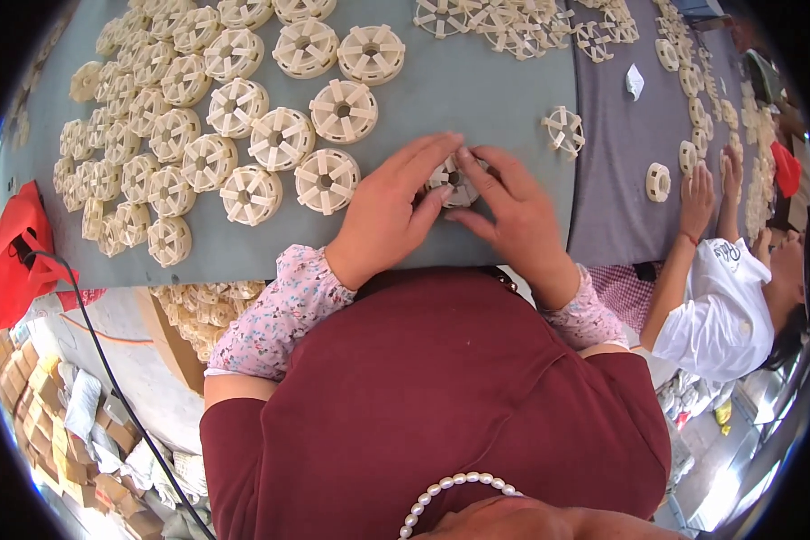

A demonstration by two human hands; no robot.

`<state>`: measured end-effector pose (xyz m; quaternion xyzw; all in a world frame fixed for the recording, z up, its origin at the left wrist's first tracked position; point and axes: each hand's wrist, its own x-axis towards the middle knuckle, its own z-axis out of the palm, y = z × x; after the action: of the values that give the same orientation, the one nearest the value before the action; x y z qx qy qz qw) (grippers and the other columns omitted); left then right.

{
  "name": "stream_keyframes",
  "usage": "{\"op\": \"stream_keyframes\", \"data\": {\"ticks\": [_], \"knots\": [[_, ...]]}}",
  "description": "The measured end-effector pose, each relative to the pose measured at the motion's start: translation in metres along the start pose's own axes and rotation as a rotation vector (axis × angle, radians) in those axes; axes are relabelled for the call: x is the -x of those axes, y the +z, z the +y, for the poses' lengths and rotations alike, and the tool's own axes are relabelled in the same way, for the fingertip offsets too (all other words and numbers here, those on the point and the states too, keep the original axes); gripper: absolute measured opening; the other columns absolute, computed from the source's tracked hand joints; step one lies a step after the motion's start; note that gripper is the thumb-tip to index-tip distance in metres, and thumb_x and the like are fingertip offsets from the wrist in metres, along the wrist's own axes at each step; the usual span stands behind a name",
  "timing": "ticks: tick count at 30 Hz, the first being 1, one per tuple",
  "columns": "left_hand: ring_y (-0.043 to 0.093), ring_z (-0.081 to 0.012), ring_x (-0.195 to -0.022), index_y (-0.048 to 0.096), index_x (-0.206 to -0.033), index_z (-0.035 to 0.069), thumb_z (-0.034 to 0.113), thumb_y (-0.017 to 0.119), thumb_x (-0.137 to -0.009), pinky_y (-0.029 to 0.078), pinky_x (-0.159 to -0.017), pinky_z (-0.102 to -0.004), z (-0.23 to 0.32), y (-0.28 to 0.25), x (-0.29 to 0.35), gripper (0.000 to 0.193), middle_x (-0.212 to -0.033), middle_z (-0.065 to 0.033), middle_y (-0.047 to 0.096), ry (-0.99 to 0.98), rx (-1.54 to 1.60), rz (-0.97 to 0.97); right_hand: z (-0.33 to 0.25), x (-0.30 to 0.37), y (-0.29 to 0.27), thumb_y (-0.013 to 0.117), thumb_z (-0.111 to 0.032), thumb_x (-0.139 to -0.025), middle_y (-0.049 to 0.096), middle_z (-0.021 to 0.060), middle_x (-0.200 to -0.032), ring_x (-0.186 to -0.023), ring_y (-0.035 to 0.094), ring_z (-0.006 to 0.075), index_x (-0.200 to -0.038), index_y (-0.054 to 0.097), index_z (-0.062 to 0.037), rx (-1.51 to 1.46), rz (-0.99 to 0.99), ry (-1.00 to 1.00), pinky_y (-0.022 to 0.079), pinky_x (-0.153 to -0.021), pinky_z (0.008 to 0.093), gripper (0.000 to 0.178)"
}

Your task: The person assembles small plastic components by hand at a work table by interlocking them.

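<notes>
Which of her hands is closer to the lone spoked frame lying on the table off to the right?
Right. The right hand sits just below-left of the spoked frame, apart from it. The left hand is farther left, beyond the cream wheel that both hands grip.

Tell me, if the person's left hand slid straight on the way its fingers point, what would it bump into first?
The left hand points up-right, so it would likely first meet the cream wheel piece under both hands, then the right hand.

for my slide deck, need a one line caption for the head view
Both hands, left hand and right hand, press a cream spoked wheel on a grey table beside rows of finished wheels.
</notes>
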<state>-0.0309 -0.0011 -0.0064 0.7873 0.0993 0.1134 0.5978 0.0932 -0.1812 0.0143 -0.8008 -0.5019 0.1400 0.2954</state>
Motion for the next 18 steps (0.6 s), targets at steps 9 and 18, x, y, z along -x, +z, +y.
{"op": "stream_keyframes", "data": {"ticks": [9,18], "knots": [[0.07,-0.0329,-0.113,0.054,-0.153,0.009,0.01,0.078,-0.091,0.061,-0.079,-0.0362,0.013,-0.006,0.007,0.067,-0.16,-0.0172,0.048,-0.04,-0.213,-0.068,0.02,0.006,-0.026,0.083,-0.037,-0.085,0.051,0.0138,-0.156,-0.141,0.048,0.0366,-0.151,0.058,-0.0099,-0.015,0.106,-0.096,0.033,-0.118,0.0546,0.076],[0.065,-0.016,-0.088,0.057,-0.151,0.005,0.005,0.077,-0.092,0.052,-0.056,-0.0246,0.0,-0.025,-0.007,0.063,-0.161,-0.0213,0.045,0.081,-0.493,0.378,0.083,0.031,-0.081,0.084,-0.037,-0.086,0.062,0.0152,-0.147,-0.136,0.055,0.0391,-0.136,0.07,-0.0114,0.325,0.377,0.116,0.041,-0.116,0.054,0.058]]}}
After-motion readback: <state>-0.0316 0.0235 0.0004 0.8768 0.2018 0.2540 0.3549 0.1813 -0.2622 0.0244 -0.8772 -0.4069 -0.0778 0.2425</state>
